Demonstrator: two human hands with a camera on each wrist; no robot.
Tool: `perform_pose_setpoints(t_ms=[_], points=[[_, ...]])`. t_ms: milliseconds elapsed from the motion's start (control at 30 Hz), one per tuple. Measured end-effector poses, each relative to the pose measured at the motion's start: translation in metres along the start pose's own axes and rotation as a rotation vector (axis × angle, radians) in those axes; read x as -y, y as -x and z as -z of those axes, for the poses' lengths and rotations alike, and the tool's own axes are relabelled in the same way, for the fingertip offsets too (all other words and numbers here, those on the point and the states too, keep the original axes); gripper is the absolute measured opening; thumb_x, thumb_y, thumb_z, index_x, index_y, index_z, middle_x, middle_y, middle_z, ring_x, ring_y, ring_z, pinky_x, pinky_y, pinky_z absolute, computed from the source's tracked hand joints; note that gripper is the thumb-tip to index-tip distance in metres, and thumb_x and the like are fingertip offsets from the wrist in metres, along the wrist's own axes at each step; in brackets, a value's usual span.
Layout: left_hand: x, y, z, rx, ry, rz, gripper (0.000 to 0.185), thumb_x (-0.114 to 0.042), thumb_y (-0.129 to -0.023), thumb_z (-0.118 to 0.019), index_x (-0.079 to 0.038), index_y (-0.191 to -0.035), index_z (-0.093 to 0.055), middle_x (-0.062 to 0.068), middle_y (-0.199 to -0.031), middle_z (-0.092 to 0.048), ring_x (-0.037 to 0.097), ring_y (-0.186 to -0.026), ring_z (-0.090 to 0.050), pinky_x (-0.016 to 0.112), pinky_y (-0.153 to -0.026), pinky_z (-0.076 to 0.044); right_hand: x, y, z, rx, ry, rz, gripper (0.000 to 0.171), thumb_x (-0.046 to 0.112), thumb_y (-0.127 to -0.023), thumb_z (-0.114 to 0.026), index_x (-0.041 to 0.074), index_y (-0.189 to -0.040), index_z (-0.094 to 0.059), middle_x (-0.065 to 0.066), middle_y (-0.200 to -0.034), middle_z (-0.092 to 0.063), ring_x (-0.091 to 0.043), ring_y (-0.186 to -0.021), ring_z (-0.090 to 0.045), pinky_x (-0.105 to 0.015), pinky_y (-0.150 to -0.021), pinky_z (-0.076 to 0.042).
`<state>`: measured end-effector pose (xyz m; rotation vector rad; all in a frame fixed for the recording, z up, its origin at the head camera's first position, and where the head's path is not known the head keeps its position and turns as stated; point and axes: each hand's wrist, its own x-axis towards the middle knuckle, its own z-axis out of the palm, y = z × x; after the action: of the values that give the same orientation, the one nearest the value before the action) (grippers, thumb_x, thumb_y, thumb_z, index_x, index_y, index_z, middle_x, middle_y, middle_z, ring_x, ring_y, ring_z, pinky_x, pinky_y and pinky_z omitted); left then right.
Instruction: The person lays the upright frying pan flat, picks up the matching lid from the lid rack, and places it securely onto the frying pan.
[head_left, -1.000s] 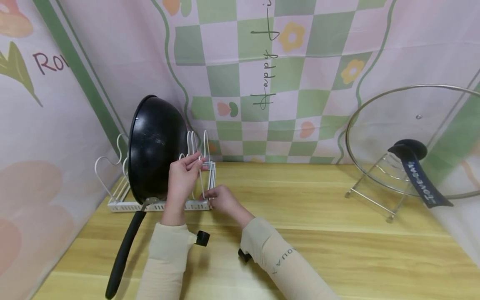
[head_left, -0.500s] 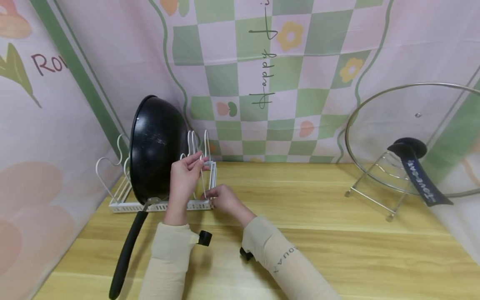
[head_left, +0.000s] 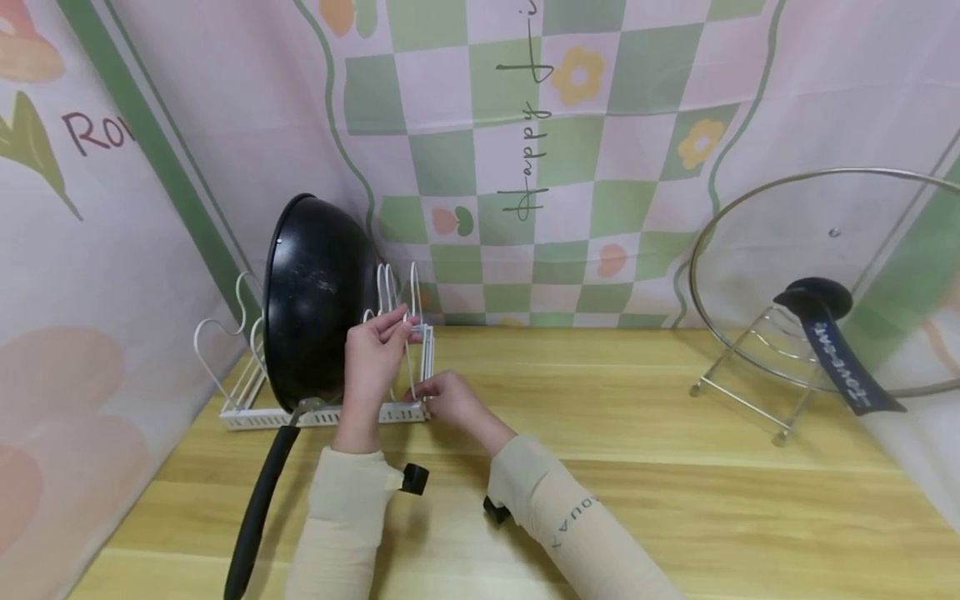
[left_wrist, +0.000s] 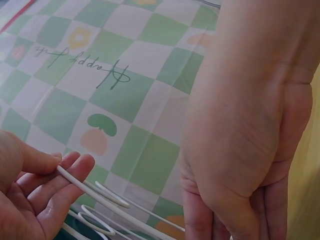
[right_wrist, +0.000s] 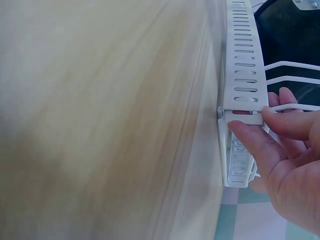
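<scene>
Two hands at one white wire divider, worked from both ends for control. Left hand up at the top loop of the wire, pinching it between thumb and curled fingertips, a narrow grip that steadies the upper end and keeps it upright. Right hand down at the near front corner of the white slotted rack, thumb laid along the perforated rail and fingers curled round the wire's foot where it meets a slot, seemingly to guide or hold that end against the rail; whether the foot is seated in the slot cannot be told. Divider thus standing at the right end of the rack, just beside the other wire loops bunched behind it. Black wok parked on edge in the rack to the left, leaning between dividers with its long black handle jutting forward and down over the wooden tabletop, probably the reason for the spacing of the loops on that side. Well apart on the right, a glass lid propped upright in its own metal stand, dark knob facing out. Cream sleeves over both forearms, a small black camera mount at each wrist. Patterned pink and green backdrop behind everything.
</scene>
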<state>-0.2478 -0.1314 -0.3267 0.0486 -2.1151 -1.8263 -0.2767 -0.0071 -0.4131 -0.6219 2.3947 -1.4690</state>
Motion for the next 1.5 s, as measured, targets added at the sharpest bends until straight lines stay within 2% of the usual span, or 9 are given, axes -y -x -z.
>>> perform_pose_setpoints(t_ms=[233,400,533,700,933,1133,1500], points=[[-0.001,-0.001,-0.002,0.000,0.004,0.012,0.031,0.003,-0.101,-0.060,0.008,-0.132,-0.063,0.024,-0.116,-0.071,0.012,-0.077,-0.073,0.016,-0.074,-0.055,0.001,0.001,0.003,0.007,0.015,-0.002,0.027,-0.018,-0.088,-0.059,-0.005,-0.105,-0.077,-0.017,-0.107,-0.075,-0.010,-0.064,-0.051,-0.018,-0.056,-0.042],[-0.001,-0.002,-0.003,0.004,-0.007,0.005,0.031,0.003,-0.101,-0.060,0.007,-0.132,-0.063,0.024,-0.116,-0.071,0.018,-0.081,-0.075,0.015,-0.070,-0.053,0.002,0.002,0.004,0.004,0.004,-0.015,0.026,-0.017,-0.088,-0.061,-0.005,-0.105,-0.076,-0.017,-0.105,-0.075,-0.011,-0.062,-0.051,-0.018,-0.055,-0.042],[-0.001,-0.002,-0.004,-0.001,-0.007,0.014,0.031,0.002,-0.101,-0.060,0.006,-0.132,-0.064,0.023,-0.115,-0.071,0.015,-0.079,-0.074,0.014,-0.066,-0.051,0.001,0.002,0.005,0.004,0.006,-0.015,0.025,-0.017,-0.088,-0.061,-0.005,-0.104,-0.076,-0.017,-0.105,-0.075,-0.011,-0.062,-0.051,-0.017,-0.055,-0.042],[0.000,-0.002,-0.008,-0.020,-0.032,-0.009,0.031,0.003,-0.101,-0.061,0.007,-0.131,-0.064,0.023,-0.113,-0.072,0.017,-0.079,-0.075,0.016,-0.073,-0.055,-0.001,0.002,0.006,0.002,0.001,-0.018,0.027,-0.018,-0.088,-0.060,-0.005,-0.105,-0.077,-0.017,-0.102,-0.075,-0.010,-0.060,-0.048,-0.018,-0.054,-0.040],[0.000,-0.002,-0.012,-0.042,-0.074,-0.022,0.030,0.001,-0.100,-0.063,0.004,-0.130,-0.066,0.020,-0.110,-0.074,0.025,-0.084,-0.076,0.031,-0.086,-0.058,-0.001,0.002,0.008,0.001,0.011,-0.009,0.029,-0.018,-0.087,-0.059,-0.005,-0.106,-0.076,-0.017,-0.102,-0.075,-0.011,-0.062,-0.050,-0.018,-0.054,-0.042],[-0.002,-0.002,-0.014,-0.031,-0.065,-0.022,0.030,0.001,-0.101,-0.063,0.005,-0.130,-0.066,0.021,-0.111,-0.073,0.031,-0.089,-0.075,0.034,-0.088,-0.058,-0.001,0.002,0.010,-0.013,0.020,-0.014,0.026,-0.017,-0.087,-0.061,-0.005,-0.104,-0.077,-0.016,-0.100,-0.076,-0.012,-0.070,-0.055,-0.019,-0.059,-0.046],[-0.003,-0.001,-0.016,-0.028,-0.043,-0.012,0.031,0.002,-0.101,-0.061,0.007,-0.131,-0.064,0.022,-0.112,-0.073,0.036,-0.093,-0.074,0.035,-0.087,-0.058,-0.001,0.003,0.011,-0.013,0.017,-0.012,0.026,-0.018,-0.086,-0.060,-0.006,-0.102,-0.077,-0.015,-0.099,-0.076,-0.011,-0.063,-0.052,-0.018,-0.056,-0.043]])
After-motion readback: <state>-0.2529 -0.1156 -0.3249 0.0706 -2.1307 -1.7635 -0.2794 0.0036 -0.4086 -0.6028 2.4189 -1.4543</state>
